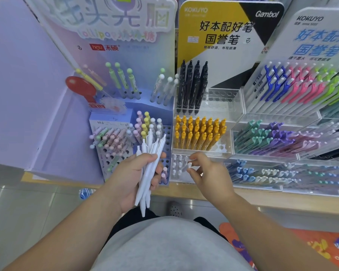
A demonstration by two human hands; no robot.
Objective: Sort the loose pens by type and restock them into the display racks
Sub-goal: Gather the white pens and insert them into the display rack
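Left hand [132,178] grips white pens [152,151] | right hand [208,174] pinches pen [189,164] at rack [205,154] edge

This is looking like a stationery shop: clear acrylic tiered racks [239,106] are standing side by side on a pale wooden shelf [282,200], holding rows of identical yellow-capped pens [200,133] and other colours. A yellow-and-black printed brand card [223,26] and a pastel lilac cardboard stand [125,45] are rising behind them.
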